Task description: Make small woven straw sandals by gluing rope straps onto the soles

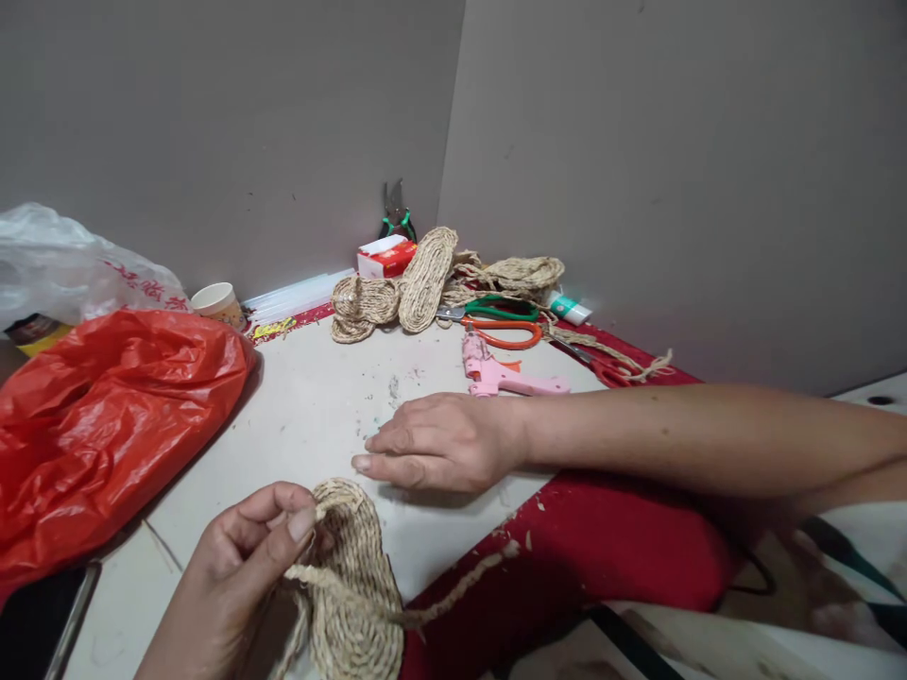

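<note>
My left hand [248, 557] pinches the upper left edge of a woven straw slipper [365, 586], between thumb and fingers. From it a loose braided straw cord [468, 590] trails off to the right across the red cloth. My right hand [450, 442] is flat over the white board [312, 416], palm down, its fingers stretched to the left and nothing seen in them. Just beyond that hand lies a pink glue gun [506, 373]. Part of the slipper's lower end is cut off by the frame.
Small woven straw soles [429, 280] and scissors with green handles [502, 307] and orange handles [504, 335] lie at the back. Pliers [397, 212] lean on the wall. A red plastic bag [128, 416], a paper cup [218, 302] and a phone [46, 623] are at left.
</note>
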`<state>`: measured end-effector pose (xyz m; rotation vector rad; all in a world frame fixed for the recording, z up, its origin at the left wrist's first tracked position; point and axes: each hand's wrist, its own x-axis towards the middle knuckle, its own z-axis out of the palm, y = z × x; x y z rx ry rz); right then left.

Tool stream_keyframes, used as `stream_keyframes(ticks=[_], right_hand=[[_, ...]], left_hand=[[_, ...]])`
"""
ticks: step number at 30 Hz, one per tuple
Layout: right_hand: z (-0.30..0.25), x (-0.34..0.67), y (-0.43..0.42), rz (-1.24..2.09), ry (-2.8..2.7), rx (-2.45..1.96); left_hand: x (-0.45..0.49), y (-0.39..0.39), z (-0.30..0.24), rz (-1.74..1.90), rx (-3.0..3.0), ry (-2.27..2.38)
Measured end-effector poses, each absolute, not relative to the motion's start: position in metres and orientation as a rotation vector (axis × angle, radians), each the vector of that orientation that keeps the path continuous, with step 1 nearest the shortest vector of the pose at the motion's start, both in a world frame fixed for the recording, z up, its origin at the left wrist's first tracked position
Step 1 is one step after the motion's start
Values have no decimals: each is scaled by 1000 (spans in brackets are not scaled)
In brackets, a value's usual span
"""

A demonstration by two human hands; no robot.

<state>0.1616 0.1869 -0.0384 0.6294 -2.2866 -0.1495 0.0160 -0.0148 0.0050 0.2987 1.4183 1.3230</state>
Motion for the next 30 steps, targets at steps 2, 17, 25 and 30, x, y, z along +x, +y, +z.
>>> stream_keyframes(ticks=[2, 17, 25, 30], right_hand=[[-39, 163, 189, -142, -2297, 554], [-11, 163, 166, 2048, -1976, -392], [-13, 158, 163, 2156, -1976, -415], [-21, 150, 148, 2081, -2231, -366]], left_hand=[[15, -15, 4, 1343, 315, 1466], [14, -11, -4, 1368, 502, 1729], [21, -14, -5, 1385, 494, 1759], [18, -16, -8, 1348, 570, 1739]])
